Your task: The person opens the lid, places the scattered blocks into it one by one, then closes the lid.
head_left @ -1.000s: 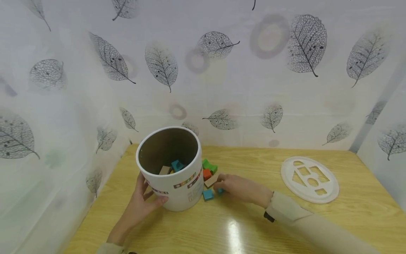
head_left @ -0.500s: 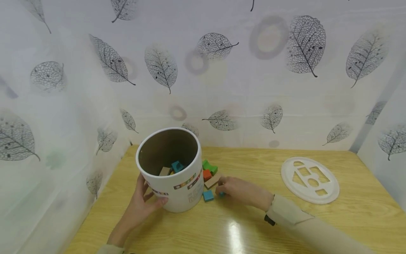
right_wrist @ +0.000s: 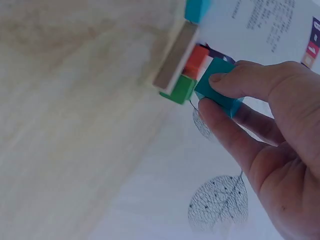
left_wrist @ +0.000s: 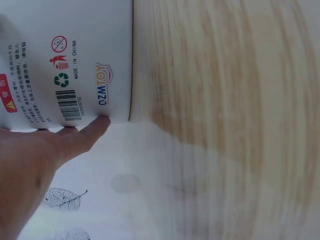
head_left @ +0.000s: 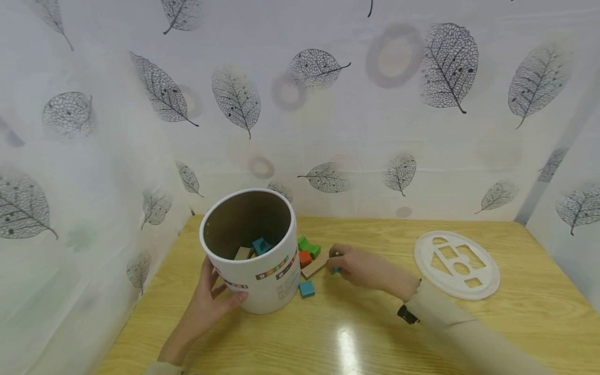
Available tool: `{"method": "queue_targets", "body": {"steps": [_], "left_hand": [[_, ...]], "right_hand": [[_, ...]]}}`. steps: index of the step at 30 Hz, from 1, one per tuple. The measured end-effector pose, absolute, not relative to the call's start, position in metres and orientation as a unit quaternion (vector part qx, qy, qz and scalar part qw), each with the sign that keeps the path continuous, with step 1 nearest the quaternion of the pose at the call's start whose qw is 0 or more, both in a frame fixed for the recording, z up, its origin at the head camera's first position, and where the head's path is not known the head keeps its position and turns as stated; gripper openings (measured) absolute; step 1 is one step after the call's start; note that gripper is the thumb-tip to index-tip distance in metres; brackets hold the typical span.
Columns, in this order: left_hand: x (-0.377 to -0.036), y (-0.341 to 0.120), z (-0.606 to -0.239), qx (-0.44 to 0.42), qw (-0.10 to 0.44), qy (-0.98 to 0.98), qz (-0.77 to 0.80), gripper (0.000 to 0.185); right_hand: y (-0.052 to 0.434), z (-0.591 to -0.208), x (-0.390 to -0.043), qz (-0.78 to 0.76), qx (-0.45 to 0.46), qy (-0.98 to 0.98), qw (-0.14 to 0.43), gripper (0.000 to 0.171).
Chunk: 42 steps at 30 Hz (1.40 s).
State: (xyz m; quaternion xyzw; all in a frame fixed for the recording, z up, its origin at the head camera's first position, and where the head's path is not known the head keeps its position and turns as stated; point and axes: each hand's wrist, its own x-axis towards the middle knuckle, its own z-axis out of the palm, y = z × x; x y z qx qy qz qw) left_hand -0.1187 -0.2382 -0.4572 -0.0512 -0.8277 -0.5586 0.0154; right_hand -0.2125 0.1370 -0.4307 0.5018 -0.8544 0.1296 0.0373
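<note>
My left hand [head_left: 206, 302] holds the left side of a white cylindrical toy tub [head_left: 269, 284], its thumb across the printed wall and its fingers round the far side. Inside the tub lie blocks, among them a blue one [head_left: 261, 246] and a wooden one [head_left: 243, 253]. With thumb and fingers, my right hand [head_left: 365, 268] pinches a teal block [right_wrist: 215, 85] just above the table, right of the tub. Close by lie a blue block [head_left: 307, 288], a flat wooden block [head_left: 315, 266], a red block [head_left: 304, 258] and a green notched block [head_left: 308, 246].
A white round lid with shaped cutouts [head_left: 424, 260] lies flat on the wooden table [head_left: 281, 344] at the right. Leaf-patterned sheeting [head_left: 347, 130] hangs behind the table and along its sides. A dark band [head_left: 408, 314] is on my right wrist.
My right hand has lifted slightly and moved a little right and away from the wooden block, with the teal block between its fingers. My left hand and the tub have stayed in place.
</note>
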Motion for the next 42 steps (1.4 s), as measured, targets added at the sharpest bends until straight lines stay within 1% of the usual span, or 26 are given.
{"method": "queue_targets", "body": {"steps": [7, 13, 16, 22, 30, 37, 42], "left_hand": [[-0.119, -0.238, -0.456, -0.049, 0.016, -0.829, -0.556, 0.115], [-0.118, -0.238, -0.457, -0.042, 0.015, -0.833, -0.552, 0.115], [-0.118, -0.238, -0.459, -0.043, 0.017, -0.832, -0.553, 0.116], [-0.118, -0.237, -0.460, -0.045, 0.016, -0.831, -0.554, 0.115], [-0.118, -0.238, -0.457, -0.049, 0.018, -0.831, -0.554, 0.116], [-0.118, -0.238, -0.454, -0.043, 0.013, -0.832, -0.554, 0.116], [-0.118, -0.239, -0.455, -0.047, 0.014, -0.833, -0.551, 0.115]], "right_hand": [[0.149, -0.395, -0.227, 0.140, 0.499, -0.852, 0.077, 0.024], [0.154, -0.365, -0.240, 0.144, 0.508, -0.835, 0.151, 0.024], [0.156, -0.356, -0.244, 0.142, 0.510, -0.832, 0.167, 0.025], [0.158, -0.346, -0.249, 0.140, 0.509, -0.835, 0.158, 0.024], [0.147, -0.317, -0.258, 0.148, 0.521, -0.835, 0.096, 0.020], [0.121, -0.287, -0.267, 0.175, 0.533, -0.823, 0.090, 0.016], [0.100, -0.275, -0.268, 0.194, 0.546, -0.810, 0.091, 0.015]]}}
